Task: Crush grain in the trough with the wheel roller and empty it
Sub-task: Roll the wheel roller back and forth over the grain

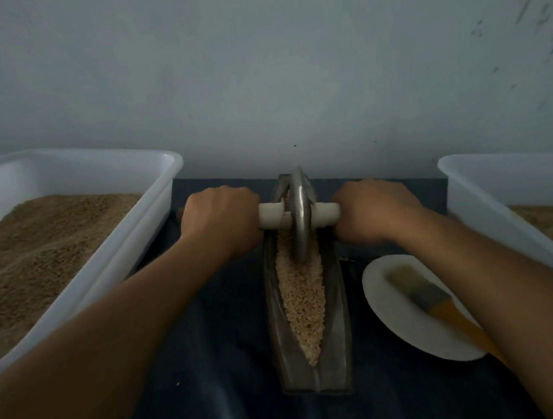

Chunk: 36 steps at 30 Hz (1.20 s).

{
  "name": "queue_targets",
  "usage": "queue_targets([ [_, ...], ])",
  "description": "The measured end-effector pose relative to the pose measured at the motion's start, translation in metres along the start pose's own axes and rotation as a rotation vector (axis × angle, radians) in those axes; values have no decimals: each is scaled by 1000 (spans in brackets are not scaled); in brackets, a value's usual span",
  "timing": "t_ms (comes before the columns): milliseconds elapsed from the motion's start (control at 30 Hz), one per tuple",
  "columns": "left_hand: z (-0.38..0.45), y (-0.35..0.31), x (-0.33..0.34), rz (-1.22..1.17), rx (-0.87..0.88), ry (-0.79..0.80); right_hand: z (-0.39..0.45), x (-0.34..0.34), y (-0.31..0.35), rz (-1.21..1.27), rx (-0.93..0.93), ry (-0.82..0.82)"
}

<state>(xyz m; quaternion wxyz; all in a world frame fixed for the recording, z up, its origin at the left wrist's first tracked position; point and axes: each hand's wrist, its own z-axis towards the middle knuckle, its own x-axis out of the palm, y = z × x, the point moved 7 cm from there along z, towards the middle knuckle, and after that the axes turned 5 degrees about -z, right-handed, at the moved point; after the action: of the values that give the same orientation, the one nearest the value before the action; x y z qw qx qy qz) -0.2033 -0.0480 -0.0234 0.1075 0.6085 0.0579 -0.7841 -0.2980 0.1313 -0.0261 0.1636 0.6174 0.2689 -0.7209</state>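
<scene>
Fingers of my left hand [221, 220] and right hand [371, 210] curl tight round the wheel roller [299, 213] handles, trough [309, 309] running lengthwise back toward me, grain [302, 306] nearer than both fists.

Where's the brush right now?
Head view, lower right: the brush lies on the white plate, right of the trough and partly under the right forearm, with the right-hand tub beyond.

Grey metal trough [316, 373] w/ pale tan grain [302, 303]; white tubs [125, 223]; yellow-handled brush [441, 307]; navy cloth [220, 336].
</scene>
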Motion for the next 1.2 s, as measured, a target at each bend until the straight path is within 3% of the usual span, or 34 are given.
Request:
queue_targets([
  [200, -42, -15, -13, 79, 70, -301, -48, -2, 9, 20, 51, -254],
  [333, -70, -21, -20, 14, 120, -402, -86, -4, 19, 29, -25, -459],
  [667, -133, -23, -32, -125, 130, -642, -142, -15, 31, 95, -70, -681],
  [867, -131, -21, -30, -108, 153, -660, -141, -11, 29, 95, -46, -688],
  [1200, -64, -18, -18, 25, 88, -333, -77, -1, 15, 10, 47, -402],
])
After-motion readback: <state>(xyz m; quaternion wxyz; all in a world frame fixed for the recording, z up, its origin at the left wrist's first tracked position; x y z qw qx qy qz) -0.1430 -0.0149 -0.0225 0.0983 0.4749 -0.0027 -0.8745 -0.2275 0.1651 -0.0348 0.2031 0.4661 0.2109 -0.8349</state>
